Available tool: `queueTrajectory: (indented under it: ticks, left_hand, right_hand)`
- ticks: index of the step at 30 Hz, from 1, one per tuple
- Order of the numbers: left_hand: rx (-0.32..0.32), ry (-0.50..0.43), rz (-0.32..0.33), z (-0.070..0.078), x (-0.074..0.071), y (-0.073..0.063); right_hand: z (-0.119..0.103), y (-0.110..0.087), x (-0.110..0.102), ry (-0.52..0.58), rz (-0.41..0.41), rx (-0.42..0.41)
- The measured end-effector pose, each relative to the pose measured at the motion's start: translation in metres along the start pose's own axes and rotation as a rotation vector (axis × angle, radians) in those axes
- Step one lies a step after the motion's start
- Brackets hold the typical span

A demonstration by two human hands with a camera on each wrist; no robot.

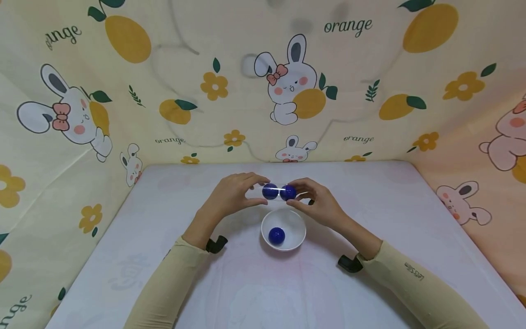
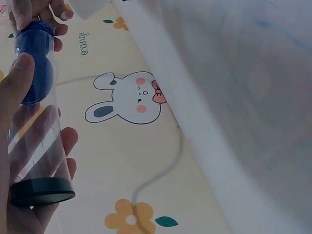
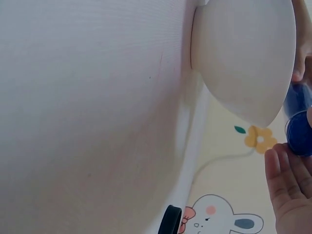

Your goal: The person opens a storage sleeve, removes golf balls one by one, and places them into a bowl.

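Observation:
My left hand (image 1: 236, 194) grips a clear tube (image 2: 36, 141) with a black base (image 2: 43, 192), thumb along its side. One blue ball (image 2: 39, 80) sits inside the tube. My right hand (image 1: 318, 201) pinches another blue ball (image 3: 299, 134) at the tube's mouth; in the left wrist view this ball is partly within the rim. The tube lies roughly level in the head view, above the far side of a white bowl (image 1: 297, 228). A third blue ball (image 1: 276, 236) rests in the bowl.
A small black disc-shaped piece (image 3: 170, 220) lies on the white table (image 1: 230, 292), partly hidden behind my right hand in the head view. A printed cloth (image 1: 246, 91) with rabbits and oranges stands around the table's back and sides.

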State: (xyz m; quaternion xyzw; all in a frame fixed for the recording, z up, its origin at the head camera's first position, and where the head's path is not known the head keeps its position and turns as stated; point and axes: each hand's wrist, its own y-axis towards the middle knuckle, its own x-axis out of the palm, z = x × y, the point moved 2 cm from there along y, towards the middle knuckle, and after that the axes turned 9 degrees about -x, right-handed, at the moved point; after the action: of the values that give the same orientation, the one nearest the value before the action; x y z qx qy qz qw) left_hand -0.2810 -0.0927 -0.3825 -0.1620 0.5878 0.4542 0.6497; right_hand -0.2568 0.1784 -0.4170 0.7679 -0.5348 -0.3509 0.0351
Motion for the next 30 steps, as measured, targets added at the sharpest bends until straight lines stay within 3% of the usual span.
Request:
queueTrajectory:
  ticks: [16, 24, 30]
  left_hand:
    - [-0.022, -0.005, 0.008, -0.003, 0.001, 0.0]
    - [-0.006, -0.011, 0.011, -0.003, -0.001, -0.001]
    - [-0.01, -0.018, 0.012, -0.003, -0.001, 0.0]
  right_hand:
    - [0.001, -0.015, -0.008, -0.049, -0.004, 0.031]
    - [0.003, -0.027, -0.011, -0.088, -0.083, 0.065]
    - [0.004, -0.032, -0.01, -0.099, -0.163, 0.016]
